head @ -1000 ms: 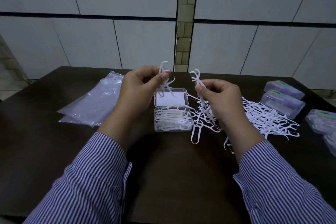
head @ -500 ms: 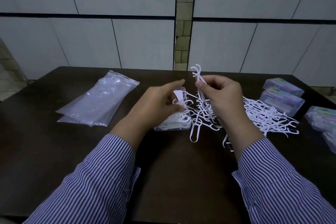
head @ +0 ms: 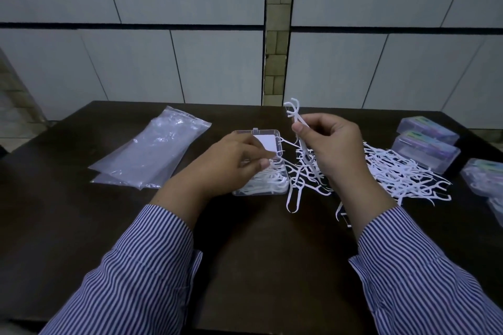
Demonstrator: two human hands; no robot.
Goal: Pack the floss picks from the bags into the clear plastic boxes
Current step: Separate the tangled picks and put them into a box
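An open clear plastic box (head: 272, 191) lies at the table's middle, partly filled with white floss picks, its lid (head: 265, 135) folded back. My left hand (head: 234, 164) is down over the box, its fingertips pinching floss picks at the box's right side. My right hand (head: 330, 148) is raised to the right of the box and pinches a small bunch of floss picks (head: 295, 117) upright. A loose heap of floss picks (head: 394, 171) spreads over the table behind and to the right of that hand.
Empty clear bags (head: 152, 149) lie flat at the left. Closed filled boxes (head: 426, 147) are stacked at the right, with more boxes (head: 487, 179) at the right edge. The dark table (head: 258, 239) ends at a tiled wall.
My left hand came down from in front of me with its floss picks onto the open box. My right hand stayed raised with its bunch.
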